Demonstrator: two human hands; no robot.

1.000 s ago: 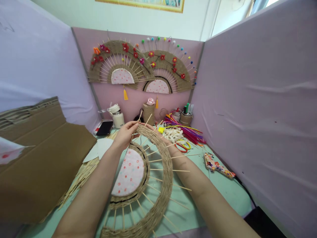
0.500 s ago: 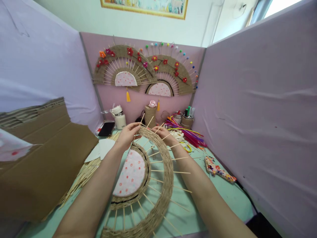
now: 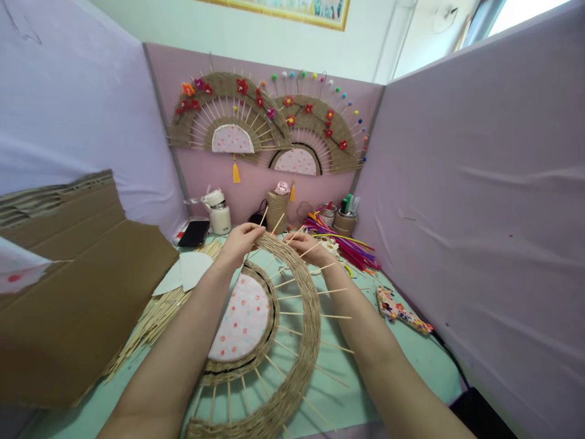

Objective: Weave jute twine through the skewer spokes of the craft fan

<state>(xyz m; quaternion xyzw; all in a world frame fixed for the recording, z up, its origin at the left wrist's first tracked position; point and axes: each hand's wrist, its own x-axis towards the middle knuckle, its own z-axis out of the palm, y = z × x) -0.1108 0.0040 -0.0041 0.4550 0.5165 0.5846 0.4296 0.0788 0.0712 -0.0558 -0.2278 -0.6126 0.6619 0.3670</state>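
A half-round fan point(image 3: 312, 317) woven from brown twine over thin wooden sticks stands tilted in front of me, its straight side to the left. White cloth with pink dots point(image 3: 242, 317) covers its centre, edged by a dark line. My left hand point(image 3: 243, 239) pinches the upper end of the woven band, by the topmost stick. At the far side of the band, my right hand point(image 3: 305, 247) has its fingers drawn together near the stick tips. What those fingers grip, perhaps twine, is too small and partly hidden to make out.
Two finished-looking fans point(image 3: 228, 91) hang on the pink back panel. A twine spool point(image 3: 276, 212), white bottle point(image 3: 219, 213) and phone point(image 3: 194, 233) stand behind. Cardboard point(image 3: 86, 305) and loose sticks point(image 3: 150, 323) lie left; pipe cleaners point(image 3: 351, 247) and a patterned glue gun point(image 3: 402, 312) lie right.
My right hand has shifted slightly right and down along the sticks. My left hand keeps its hold on the fan, and the view has tilted a little.
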